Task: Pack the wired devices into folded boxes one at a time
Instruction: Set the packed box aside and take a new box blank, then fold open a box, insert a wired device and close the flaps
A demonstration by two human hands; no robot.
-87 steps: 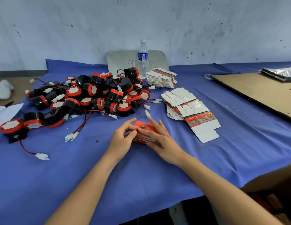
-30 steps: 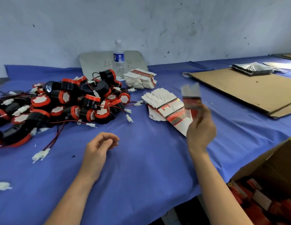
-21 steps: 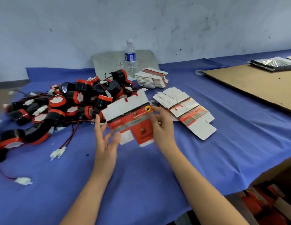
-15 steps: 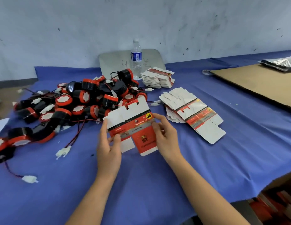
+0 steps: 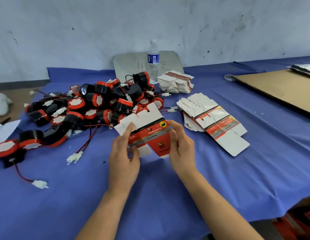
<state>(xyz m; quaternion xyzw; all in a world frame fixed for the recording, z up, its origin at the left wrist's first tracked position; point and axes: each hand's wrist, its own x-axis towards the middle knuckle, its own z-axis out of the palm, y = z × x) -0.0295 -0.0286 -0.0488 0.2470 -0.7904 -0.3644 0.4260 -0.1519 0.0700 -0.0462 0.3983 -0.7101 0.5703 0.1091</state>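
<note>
I hold one flat red-and-white box blank point(image 5: 147, 130) above the blue table point(image 5: 168, 196), white flaps pointing away from me. My left hand point(image 5: 124, 156) pinches its left edge, thumb on top. My right hand point(image 5: 181, 148) grips its right edge, fingers curled round it. A heap of black-and-red wired devices point(image 5: 92, 108) with red-black leads and white plugs lies to the left behind the blank. A fanned stack of flat box blanks point(image 5: 211, 120) lies to the right.
A second stack of blanks point(image 5: 176, 82) sits by a water bottle point(image 5: 153, 61) and a grey board point(image 5: 128, 64) at the wall. A brown cardboard sheet point(image 5: 278, 89) covers the right side. A loose white plug point(image 5: 39, 184) lies front left. A carton point(image 5: 299, 220) stands below the table's right edge.
The closed red box I held is gone. My right hand brought a flat blank from the right, and both hands now hold it, slightly closer together than half a second ago.
</note>
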